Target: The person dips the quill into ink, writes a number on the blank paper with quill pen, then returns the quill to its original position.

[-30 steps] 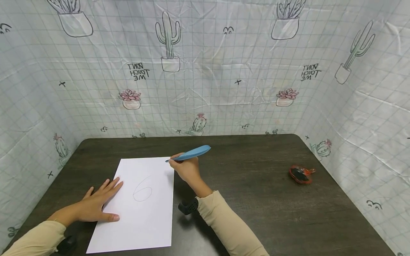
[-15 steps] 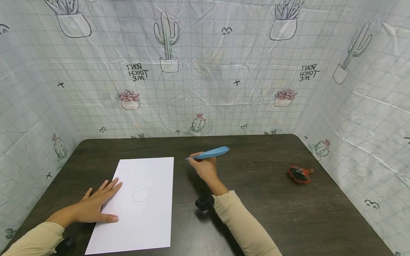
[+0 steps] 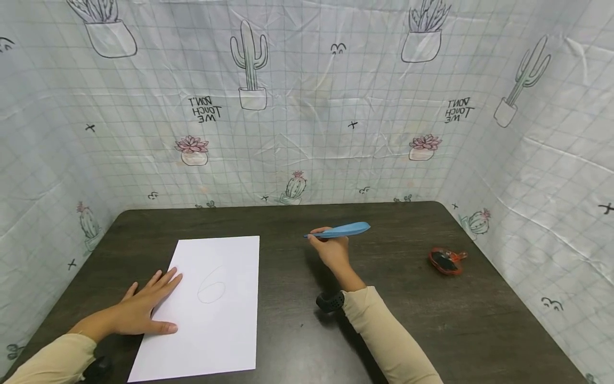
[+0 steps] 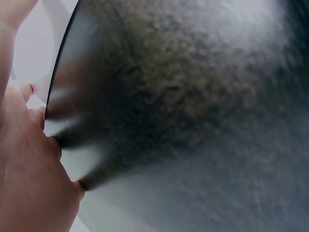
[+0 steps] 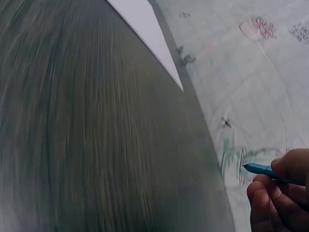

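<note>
A white sheet of paper (image 3: 211, 336) lies on the left half of the dark table, with a thin pencil-like "6" drawn on it. My left hand (image 3: 141, 309) rests on the sheet's left edge, fingers spread and straight. Right of the paper, my right hand (image 3: 333, 253) pinches a blue feather-shaped pen (image 3: 347, 230) between thumb and fingers. The pen's tip points left, and its broad end points right. In the right wrist view the pen's dark tip shows beyond the fingers (image 5: 289, 166), apart from the paper.
A small orange-rimmed dark object (image 3: 447, 261), its kind unclear, sits on the right of the table (image 3: 408, 320). White cloth walls (image 3: 316, 106) printed with cacti close in the back and both sides of the table.
My right hand has moved to the right with the pen, off the paper's upper right corner and over the bare table. The left hand and the sheet stay put.
</note>
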Tool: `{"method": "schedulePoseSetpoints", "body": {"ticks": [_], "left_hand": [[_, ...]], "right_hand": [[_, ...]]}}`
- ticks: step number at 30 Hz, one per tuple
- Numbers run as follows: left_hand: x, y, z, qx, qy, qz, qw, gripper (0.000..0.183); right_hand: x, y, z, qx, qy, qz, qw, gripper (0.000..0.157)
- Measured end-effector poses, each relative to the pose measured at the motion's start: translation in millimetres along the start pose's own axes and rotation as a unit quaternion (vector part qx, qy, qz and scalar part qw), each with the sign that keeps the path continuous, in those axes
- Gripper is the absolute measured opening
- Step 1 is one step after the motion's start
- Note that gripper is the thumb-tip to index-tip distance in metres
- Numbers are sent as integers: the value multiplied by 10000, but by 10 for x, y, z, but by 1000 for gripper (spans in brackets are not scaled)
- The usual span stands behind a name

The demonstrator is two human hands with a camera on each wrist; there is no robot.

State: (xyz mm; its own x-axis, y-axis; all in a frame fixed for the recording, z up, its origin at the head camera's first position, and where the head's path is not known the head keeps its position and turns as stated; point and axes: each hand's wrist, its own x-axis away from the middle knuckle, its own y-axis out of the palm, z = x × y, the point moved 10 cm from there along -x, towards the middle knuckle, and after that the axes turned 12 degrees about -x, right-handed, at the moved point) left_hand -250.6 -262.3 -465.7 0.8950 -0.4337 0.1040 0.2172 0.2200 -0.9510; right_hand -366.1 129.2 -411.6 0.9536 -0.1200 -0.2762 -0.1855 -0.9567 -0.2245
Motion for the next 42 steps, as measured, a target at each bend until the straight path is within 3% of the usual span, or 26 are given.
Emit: {"method": "schedulePoseSetpoints", "body": {"ticks": [8, 15, 25, 32, 37, 42], "left_hand": [[9, -6, -17, 9, 6, 80, 10000, 103], [2, 2, 25, 188, 133, -7, 9997, 103], [15, 7, 16, 226, 108, -18, 9997, 104], [7, -9, 21, 181, 104, -40, 9998, 103], [13, -12, 31, 163, 117, -23, 9998, 102], [11, 1, 3, 158, 95, -4, 9998, 102]], "right_hand": [[-64, -281, 100, 212, -36, 27, 9998, 12], [-89, -639, 204, 387, 87, 105, 9992, 14], [-155, -1200, 302, 125, 66, 192, 9997, 20], [-190, -1557, 500, -18, 385, 216, 9990, 25], [-199, -1769, 558, -311, 518, 254, 9979, 33], [-225, -1974, 579, -255, 586, 206, 9977, 36]]}}
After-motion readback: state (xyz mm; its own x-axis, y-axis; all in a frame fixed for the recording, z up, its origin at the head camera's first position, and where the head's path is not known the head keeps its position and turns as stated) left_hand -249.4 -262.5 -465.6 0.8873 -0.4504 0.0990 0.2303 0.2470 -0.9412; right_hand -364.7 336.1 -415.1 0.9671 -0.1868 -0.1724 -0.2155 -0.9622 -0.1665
